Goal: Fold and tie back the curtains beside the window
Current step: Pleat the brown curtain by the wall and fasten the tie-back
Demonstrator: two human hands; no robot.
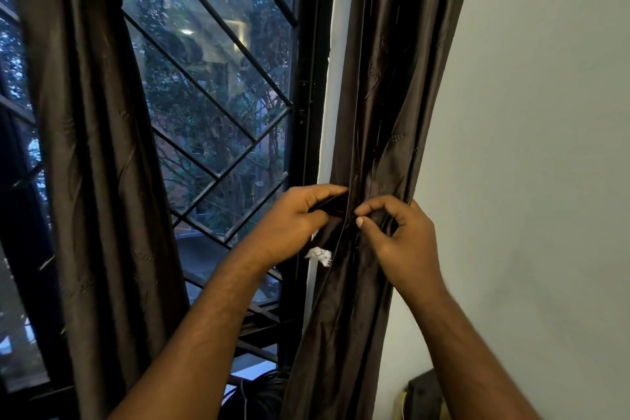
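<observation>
Tying step: my left hand [293, 221] pinches dark strip [330, 205], my right hand [399, 238] pinches gathered curtain [375, 112]; next, probably cinch strip snug.

1. Left hand [293, 225], centre frame, fingers curled, pinches a fold of the curtain [375, 112]; its forearm rises from bottom left.
2. Right hand [399, 235], just beside it, pinches the curtain too; its forearm rises from lower right.

Dark brown curtain [381, 119] gathered, hanging beside window [218, 95].
</observation>
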